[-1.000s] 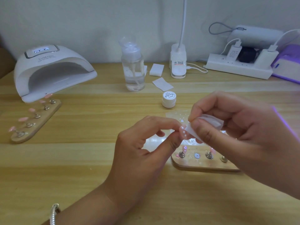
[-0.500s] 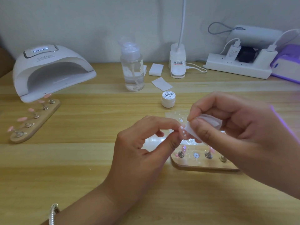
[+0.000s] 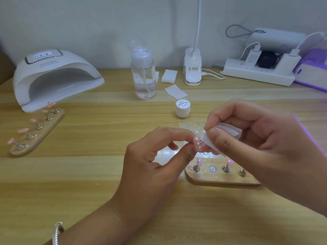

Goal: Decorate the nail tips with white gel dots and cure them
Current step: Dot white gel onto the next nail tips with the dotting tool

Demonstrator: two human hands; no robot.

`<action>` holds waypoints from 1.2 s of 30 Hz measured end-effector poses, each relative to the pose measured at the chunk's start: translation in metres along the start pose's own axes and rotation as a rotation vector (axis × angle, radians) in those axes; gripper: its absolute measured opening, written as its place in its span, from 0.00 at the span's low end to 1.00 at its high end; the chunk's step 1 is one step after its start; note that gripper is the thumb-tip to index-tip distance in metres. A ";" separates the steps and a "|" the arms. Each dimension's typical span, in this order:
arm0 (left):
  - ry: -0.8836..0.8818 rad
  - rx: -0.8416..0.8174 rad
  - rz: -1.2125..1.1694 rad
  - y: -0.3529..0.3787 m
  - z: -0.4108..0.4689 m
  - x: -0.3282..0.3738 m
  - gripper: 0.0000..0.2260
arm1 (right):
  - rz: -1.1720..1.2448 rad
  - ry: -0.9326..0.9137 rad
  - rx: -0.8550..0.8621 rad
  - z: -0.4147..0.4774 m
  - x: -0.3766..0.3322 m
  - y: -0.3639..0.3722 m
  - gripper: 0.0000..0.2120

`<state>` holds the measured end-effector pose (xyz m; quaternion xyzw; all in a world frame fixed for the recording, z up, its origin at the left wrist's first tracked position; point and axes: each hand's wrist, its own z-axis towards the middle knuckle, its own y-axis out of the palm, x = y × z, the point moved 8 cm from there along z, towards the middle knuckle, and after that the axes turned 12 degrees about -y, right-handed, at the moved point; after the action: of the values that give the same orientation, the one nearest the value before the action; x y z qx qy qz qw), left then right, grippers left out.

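Two hands meet above the middle of the desk point(image 3: 85, 175). The left hand point(image 3: 155, 165) has a narrow grip: thumb and forefinger pinch a pink nail tip point(image 3: 197, 144) that carries several white dots. The right hand point(image 3: 261, 144) has its grip closed round a folded white wipe point(image 3: 230, 133), and a corner of that wipe touches the nail tip's right side.

Under the hands lies a wooden holder point(image 3: 219, 180) with a row of metal studs. A dotted pink tip point(image 3: 199, 161) stands on its leftmost stud, and the next stud shows its flat metal top. A clear film point(image 3: 191, 125) spotted with white gel lies flat behind the hands, and a small white gel pot point(image 3: 182, 108) stands lidded just beyond it.

Far to the left, a second wooden holder point(image 3: 38, 133) carries a row of pink tips, its far end at the mouth of a white curing lamp point(image 3: 53, 76) whose display is lit. Along the back of the desk stand a clear pump bottle point(image 3: 144, 76), a stack of white pads point(image 3: 169, 76), one loose pad point(image 3: 176, 91), a lamp base point(image 3: 192, 68) and a power strip point(image 3: 256, 75) with chargers plugged in. A silver bracelet point(image 3: 57, 232) circles the left wrist.
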<state>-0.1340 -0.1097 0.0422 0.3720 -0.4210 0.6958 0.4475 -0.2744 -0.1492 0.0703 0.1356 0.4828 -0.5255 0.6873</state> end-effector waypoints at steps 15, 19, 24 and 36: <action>0.022 0.000 0.006 0.000 0.000 0.002 0.02 | 0.004 -0.026 -0.046 0.000 -0.001 0.001 0.04; 0.014 -0.010 0.007 0.000 0.000 0.000 0.02 | 0.011 -0.030 -0.030 0.000 -0.001 0.001 0.03; 0.013 -0.007 -0.009 0.001 0.000 0.001 0.03 | -0.014 -0.046 -0.054 0.000 -0.002 0.002 0.04; 0.018 0.000 0.009 0.001 0.000 0.004 0.02 | -0.087 -0.075 -0.089 0.001 -0.009 0.003 0.07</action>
<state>-0.1358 -0.1084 0.0454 0.3637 -0.4186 0.7011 0.4482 -0.2711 -0.1429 0.0768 0.0639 0.4849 -0.5378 0.6867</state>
